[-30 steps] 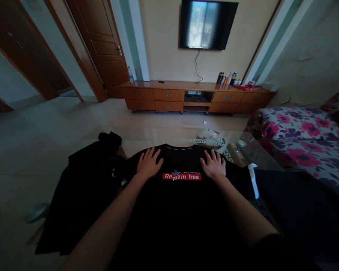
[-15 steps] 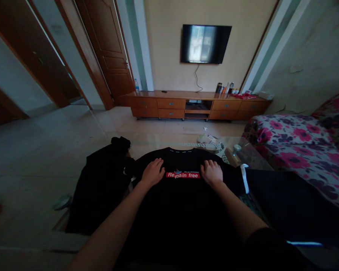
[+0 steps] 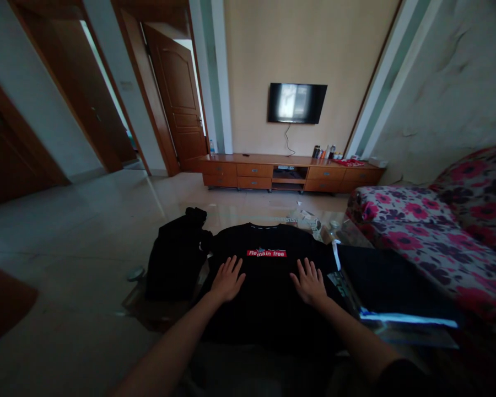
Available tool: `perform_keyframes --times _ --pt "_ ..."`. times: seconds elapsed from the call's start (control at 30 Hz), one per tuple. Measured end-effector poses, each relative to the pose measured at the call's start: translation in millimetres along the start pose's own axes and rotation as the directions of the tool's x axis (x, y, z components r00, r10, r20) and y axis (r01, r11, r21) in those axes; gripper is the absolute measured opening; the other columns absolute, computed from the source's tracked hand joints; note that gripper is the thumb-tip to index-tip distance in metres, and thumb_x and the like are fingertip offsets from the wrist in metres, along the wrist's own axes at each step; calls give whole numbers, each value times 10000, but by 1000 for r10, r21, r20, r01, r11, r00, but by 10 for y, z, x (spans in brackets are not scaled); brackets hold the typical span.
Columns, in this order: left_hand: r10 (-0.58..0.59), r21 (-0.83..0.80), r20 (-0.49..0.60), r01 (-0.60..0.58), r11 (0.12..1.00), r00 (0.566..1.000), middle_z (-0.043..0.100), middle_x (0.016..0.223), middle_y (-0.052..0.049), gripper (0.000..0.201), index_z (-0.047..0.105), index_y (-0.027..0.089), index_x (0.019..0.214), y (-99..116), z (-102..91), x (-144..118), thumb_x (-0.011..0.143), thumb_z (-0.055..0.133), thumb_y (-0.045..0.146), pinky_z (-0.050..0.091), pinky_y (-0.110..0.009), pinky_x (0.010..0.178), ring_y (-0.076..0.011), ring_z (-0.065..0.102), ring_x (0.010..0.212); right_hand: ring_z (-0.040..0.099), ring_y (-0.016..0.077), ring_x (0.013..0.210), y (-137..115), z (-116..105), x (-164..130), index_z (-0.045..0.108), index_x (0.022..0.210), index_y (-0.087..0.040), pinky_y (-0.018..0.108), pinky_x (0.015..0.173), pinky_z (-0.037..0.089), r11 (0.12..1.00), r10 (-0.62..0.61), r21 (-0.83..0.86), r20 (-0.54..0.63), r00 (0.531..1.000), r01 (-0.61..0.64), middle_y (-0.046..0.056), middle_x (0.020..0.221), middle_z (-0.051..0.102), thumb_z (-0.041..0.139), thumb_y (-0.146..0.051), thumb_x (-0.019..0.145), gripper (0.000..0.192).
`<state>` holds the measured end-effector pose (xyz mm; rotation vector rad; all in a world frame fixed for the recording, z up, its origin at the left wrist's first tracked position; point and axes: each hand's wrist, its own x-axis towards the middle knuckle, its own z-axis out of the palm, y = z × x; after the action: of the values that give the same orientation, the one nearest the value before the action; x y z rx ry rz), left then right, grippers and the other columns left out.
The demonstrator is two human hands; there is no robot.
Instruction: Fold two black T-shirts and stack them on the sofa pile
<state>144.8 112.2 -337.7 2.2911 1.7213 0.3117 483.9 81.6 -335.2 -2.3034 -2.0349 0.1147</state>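
A black T-shirt (image 3: 268, 275) with a red "Remain free" label lies flat, front up, on a glass table (image 3: 351, 234). My left hand (image 3: 227, 280) rests palm down on the shirt's middle left, fingers spread. My right hand (image 3: 310, 282) lies flat on the middle right, fingers apart too. Both hands sit below the red label and hold nothing.
A second black garment (image 3: 176, 256) lies bunched at the table's left. Dark cloth with a white stripe (image 3: 391, 275) lies to the right. A flowered sofa (image 3: 430, 231) stands at the right, with a wooden TV cabinet (image 3: 289, 173) at the far wall and tiled floor at the left.
Both hands have slid down the shirt from beside the red label toward me, fingers spread again. The view has pulled back and tilted up, showing more of the room.
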Motion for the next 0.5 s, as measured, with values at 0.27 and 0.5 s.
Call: perform_keyframes --times 0.27,0.5 --pt "-110 -147 -164 87 985 980 570 1417 -139 442 613 189 1322 -97 -281 -26 912 546 339 362 -387 1125 -265 513 1334 78 294 1560 197 -14 -260 213 1634 -242 497 1225 123 999 -24 -21 53 998 25 89 1702 106 246 -660 1002 759" --pt "-581 -178 -179 555 813 794 704 1126 -210 365 642 112 1170 -670 -661 181 855 605 293 470 -376 907 -330 665 1093 287 365 1472 -73 -216 -194 392 1563 -169 545 1135 254 999 30 -35 -1 1000 -30 187 1626 304 352 -566 1005 686"
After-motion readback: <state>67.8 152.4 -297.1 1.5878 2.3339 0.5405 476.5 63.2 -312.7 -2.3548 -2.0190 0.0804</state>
